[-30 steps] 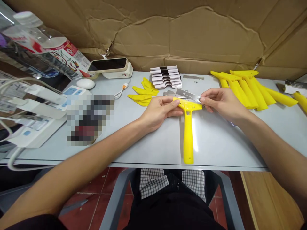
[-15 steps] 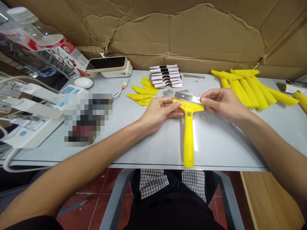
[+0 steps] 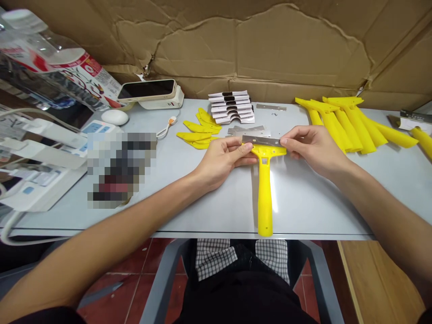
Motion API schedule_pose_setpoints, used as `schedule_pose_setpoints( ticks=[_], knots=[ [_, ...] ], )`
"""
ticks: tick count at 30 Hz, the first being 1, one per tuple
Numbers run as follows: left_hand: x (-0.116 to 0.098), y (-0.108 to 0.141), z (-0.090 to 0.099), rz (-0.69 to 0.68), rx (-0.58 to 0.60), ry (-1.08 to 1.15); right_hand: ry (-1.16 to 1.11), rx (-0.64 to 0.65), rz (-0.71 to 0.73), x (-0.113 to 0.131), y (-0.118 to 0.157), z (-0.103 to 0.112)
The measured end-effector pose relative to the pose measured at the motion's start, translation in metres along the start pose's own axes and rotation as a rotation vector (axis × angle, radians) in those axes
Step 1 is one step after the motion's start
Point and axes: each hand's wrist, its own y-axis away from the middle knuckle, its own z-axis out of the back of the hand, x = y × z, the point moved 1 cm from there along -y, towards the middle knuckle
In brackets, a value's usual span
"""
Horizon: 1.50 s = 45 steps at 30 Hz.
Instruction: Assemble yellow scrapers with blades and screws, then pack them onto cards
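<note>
yellow scraper handle (image 3: 265,193) between left thumb and fingers (image 3: 243,149)

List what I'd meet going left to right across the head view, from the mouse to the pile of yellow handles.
Mouse → phone → flat yellow pieces → left hand → held yellow handle → right hand → pile of yellow handles.

A workshop-like bench: rows of yellow handles (image 3: 349,123) and loose metal blades (image 3: 249,131) on a grey table (image 3: 209,207).
</note>
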Motion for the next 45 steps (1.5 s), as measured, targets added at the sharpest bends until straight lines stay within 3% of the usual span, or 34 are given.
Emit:
schedule_pose_setpoints(
  ticks=[9, 15, 27, 36, 45],
  knots=[
    [-0.0003, -0.0001, -0.0007, -0.008, 0.0, 0.004, -0.032, 0.013, -0.035, -0.0014, 0.0013, -0.0023],
    [-0.0004, 0.0, -0.0007, 0.012, -0.02, 0.006, -0.033, -0.065, 0.089, -0.0027, 0.0007, 0.0016],
    [0.0004, 0.0007, -0.0008, 0.006, -0.01, 0.018, 0.017, 0.027, 0.161, 0.0018, 0.0029, 0.0042],
    [0.001, 0.0012, -0.0014, -0.005, 0.007, -0.014, 0.027, 0.028, 0.068, -0.0055, 0.0003, 0.0031],
    [-0.001, 0.0015, -0.0018, 0.013, -0.021, 0.01, 0.031, 0.01, 0.084, -0.004, 0.0015, 0.0042]
  ],
)
